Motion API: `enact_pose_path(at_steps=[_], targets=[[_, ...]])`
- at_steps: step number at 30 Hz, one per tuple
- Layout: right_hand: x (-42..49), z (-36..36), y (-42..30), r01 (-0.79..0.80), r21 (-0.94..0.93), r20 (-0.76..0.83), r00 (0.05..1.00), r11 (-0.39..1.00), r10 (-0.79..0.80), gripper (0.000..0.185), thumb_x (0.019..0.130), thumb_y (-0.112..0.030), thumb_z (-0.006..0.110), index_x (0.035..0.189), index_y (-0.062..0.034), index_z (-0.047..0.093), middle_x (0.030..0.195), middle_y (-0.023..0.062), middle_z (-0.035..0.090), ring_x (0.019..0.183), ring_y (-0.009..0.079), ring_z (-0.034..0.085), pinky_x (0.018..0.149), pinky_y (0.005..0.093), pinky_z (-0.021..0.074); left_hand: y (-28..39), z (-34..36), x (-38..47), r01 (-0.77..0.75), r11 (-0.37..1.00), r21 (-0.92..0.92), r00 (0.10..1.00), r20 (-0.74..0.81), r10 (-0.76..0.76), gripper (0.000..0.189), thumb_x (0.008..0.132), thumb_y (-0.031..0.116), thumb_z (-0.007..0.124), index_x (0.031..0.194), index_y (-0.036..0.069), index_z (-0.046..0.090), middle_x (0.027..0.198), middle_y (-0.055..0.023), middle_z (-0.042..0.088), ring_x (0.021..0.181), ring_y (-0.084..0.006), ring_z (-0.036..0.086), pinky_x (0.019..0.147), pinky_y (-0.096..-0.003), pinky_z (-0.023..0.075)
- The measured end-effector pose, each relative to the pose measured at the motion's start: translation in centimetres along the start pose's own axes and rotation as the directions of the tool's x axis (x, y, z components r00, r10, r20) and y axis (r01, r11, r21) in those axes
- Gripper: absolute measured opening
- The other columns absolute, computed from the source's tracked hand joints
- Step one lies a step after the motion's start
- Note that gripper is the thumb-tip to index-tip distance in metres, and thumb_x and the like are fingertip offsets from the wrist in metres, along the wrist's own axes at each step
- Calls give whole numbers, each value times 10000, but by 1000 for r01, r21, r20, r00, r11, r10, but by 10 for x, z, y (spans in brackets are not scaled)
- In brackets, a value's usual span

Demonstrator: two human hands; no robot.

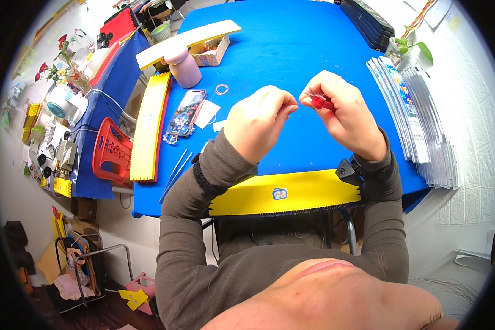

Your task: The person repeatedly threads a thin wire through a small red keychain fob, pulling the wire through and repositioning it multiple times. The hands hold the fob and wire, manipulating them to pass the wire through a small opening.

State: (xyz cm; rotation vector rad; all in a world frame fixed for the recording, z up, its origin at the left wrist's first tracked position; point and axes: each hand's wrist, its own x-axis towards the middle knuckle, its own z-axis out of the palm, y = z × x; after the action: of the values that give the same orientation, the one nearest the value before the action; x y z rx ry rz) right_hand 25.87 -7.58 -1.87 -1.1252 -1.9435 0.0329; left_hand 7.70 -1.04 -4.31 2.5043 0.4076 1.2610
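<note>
My right hand point(342, 107) is closed around a small red-handled tool point(322, 101) with a thin metal end. Its thumb and forefinger point left, towards my other hand. My left hand point(260, 119) has thumb and forefinger pinched together, a short gap from the right fingertips. Whatever may lie between those left fingertips is too small to make out. Both hands are raised over the blue-covered table point(288, 53). Between my forearms, along the near edge, lies a long yellow board point(247, 196) with notched ends and a sticker.
Left on the table are a phone point(186, 112), a pink tumbler point(184, 70), thin metal rods point(175, 175), a rubber band point(221, 89) and an upright yellow board point(150, 132). Another board point(189, 37) rests across a box point(214, 53). Clear plastic cases point(427, 123) stand along the right edge.
</note>
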Motion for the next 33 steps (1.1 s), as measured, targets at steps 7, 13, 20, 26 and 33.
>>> enact_pose_path(at_steps=[7,13,20,26,33], targets=[[1,-3,-8,-291,377,50,954,879,295,185,911,-73,562,1082,-3,547,827,41,568,713,91,550,613,229,452,7,-6,0,163,957,-240,987,37,-158,52,878,30,605,896,-4,570,825,-98,630,700,-179,646,638,-267,527],[1,-1,-11,-383,592,197,922,710,333,295,960,-164,536,1204,1,528,829,16,578,712,65,521,624,186,440,13,-11,1,350,481,-804,924,211,-320,91,939,83,546,950,-4,525,845,-105,623,728,-185,652,682,-287,548],[-1,6,-20,-410,583,203,910,701,362,409,1021,-326,360,1168,-13,578,730,-25,487,612,56,385,544,201,342,16,-19,1,406,394,-825,893,266,-363,101,943,95,544,938,-3,522,824,-101,616,699,-177,644,663,-280,547],[-4,9,-21,-415,626,242,908,660,342,347,1014,-318,387,1010,-29,580,748,-25,494,615,52,394,542,196,344,13,-16,2,415,376,-829,880,261,-396,112,922,89,584,941,-8,530,815,-88,631,658,-142,648,602,-242,544],[-6,18,-25,-358,747,162,915,561,369,326,1018,-311,381,1086,-42,552,819,-28,516,638,41,410,561,175,343,15,-11,-1,451,393,-801,857,266,-441,118,921,119,594,948,16,544,778,-60,623,601,-83,583,516,-191,447]])
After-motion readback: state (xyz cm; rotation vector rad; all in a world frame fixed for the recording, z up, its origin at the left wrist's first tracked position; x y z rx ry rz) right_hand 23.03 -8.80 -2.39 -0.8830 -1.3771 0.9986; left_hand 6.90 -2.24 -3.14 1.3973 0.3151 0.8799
